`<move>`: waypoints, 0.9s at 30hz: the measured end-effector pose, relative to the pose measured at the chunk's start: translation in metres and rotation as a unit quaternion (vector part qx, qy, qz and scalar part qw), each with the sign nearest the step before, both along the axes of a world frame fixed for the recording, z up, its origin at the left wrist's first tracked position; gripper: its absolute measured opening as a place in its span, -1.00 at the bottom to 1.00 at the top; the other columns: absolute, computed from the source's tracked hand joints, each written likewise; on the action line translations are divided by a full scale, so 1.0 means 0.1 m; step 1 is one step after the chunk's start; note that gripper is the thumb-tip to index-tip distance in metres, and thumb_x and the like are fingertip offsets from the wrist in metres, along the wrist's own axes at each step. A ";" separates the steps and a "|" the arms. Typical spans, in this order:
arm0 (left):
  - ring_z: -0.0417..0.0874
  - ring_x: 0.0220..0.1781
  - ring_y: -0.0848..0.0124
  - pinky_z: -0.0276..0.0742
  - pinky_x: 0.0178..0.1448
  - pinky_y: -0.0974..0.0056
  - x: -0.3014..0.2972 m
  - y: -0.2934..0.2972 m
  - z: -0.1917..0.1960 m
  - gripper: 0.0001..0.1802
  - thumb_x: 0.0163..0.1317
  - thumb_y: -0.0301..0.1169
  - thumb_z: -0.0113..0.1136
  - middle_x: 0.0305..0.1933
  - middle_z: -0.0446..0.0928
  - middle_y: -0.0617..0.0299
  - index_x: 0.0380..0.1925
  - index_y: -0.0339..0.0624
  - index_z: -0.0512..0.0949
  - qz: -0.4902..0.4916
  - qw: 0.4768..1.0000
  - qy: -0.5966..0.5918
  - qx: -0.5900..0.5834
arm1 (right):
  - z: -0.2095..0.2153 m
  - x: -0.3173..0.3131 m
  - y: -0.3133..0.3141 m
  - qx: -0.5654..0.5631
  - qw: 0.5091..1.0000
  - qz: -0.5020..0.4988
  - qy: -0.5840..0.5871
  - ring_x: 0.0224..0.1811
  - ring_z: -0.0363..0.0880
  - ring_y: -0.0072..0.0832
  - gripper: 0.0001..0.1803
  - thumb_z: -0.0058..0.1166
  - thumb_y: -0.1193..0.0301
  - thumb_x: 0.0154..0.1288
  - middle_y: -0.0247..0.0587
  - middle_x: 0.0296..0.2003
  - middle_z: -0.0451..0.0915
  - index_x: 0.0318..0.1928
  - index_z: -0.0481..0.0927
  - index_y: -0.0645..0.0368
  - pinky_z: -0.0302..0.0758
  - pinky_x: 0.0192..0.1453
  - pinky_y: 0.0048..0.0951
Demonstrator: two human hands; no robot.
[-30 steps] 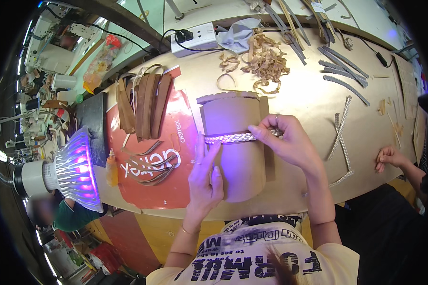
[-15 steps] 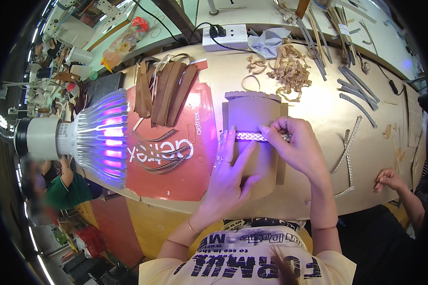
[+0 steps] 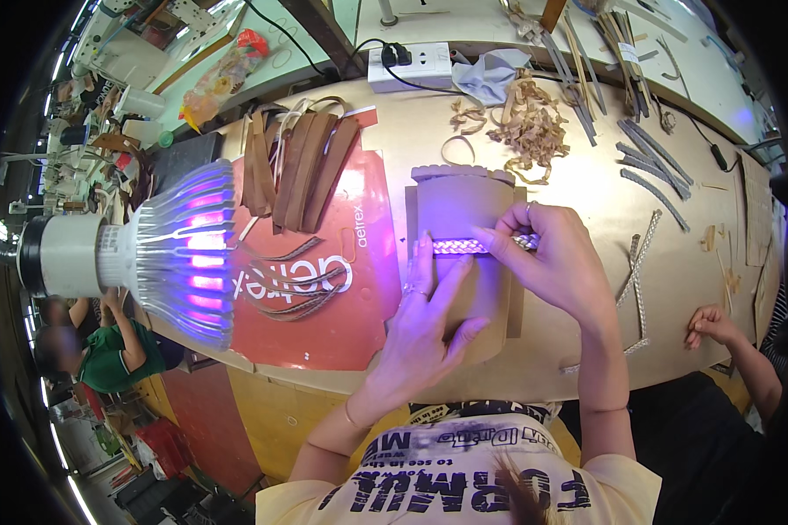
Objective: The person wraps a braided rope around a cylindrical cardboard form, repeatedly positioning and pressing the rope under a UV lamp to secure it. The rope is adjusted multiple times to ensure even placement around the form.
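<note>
A curved brown block (image 3: 457, 206) with a scalloped far edge lies in front of me. A pale braided strap (image 3: 453, 246) runs across its middle. My right hand (image 3: 562, 258) pinches the strap between thumb and fingers near its right end, which shows past the thumb. My left hand (image 3: 418, 324) rests over the block's left side, fingers stretched and spread, fingertips touching the strap's left end and lower edge. More braided strips (image 3: 643, 280) lie on the table to the right of my right hand.
At left, a large lit lamp (image 3: 184, 254) hangs over a red board (image 3: 324, 341) bearing brown strips (image 3: 311, 166) and thin braids. Scraps (image 3: 530, 131), a power strip (image 3: 409, 68) and grey cords (image 3: 657, 166) lie farther back. Another person's hand (image 3: 711, 326) is at right.
My right fingers have shifted slightly along the strap, and more of its right end shows. My left hand keeps its place. The view has moved a little.
</note>
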State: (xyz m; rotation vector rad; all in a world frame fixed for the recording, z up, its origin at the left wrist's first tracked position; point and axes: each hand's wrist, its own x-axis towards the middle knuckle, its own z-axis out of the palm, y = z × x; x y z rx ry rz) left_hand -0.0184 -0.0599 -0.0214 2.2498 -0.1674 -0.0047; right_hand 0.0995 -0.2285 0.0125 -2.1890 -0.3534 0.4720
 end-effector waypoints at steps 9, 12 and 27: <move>0.08 0.46 -0.44 0.31 0.34 -0.16 0.00 0.03 -0.01 -0.19 0.24 -0.08 0.30 0.51 -0.23 -0.48 0.42 -0.09 0.23 -0.018 1.000 0.020 -0.012 | -0.16 -0.05 -0.07 0.056 0.998 -0.006 0.030 -0.50 0.40 -0.67 -0.71 0.30 0.35 0.25 -0.28 -0.57 0.57 -0.44 0.59 0.35 0.39 -0.37 -0.53; 0.05 0.47 -0.45 0.29 0.36 -0.17 0.00 0.04 0.00 -0.18 0.24 -0.06 0.30 0.51 -0.23 -0.48 0.42 -0.09 0.22 -0.023 0.999 0.025 -0.012 | -0.17 -0.04 -0.07 0.074 0.997 -0.006 0.015 -0.50 0.39 -0.69 -0.70 0.30 0.34 0.25 -0.31 -0.58 0.55 -0.44 0.59 0.35 0.37 -0.38 -0.56; 0.02 0.50 -0.39 0.28 0.39 -0.12 0.00 0.00 0.05 -0.11 0.14 0.04 0.36 0.50 -0.16 -0.48 0.38 -0.12 0.25 0.005 0.996 0.084 -0.010 | -0.51 -0.07 -0.30 0.244 0.951 -0.056 0.180 -0.56 0.29 -0.83 -0.70 0.33 0.24 0.25 -0.52 -0.57 0.54 -0.35 0.66 0.26 0.22 -0.50 -0.66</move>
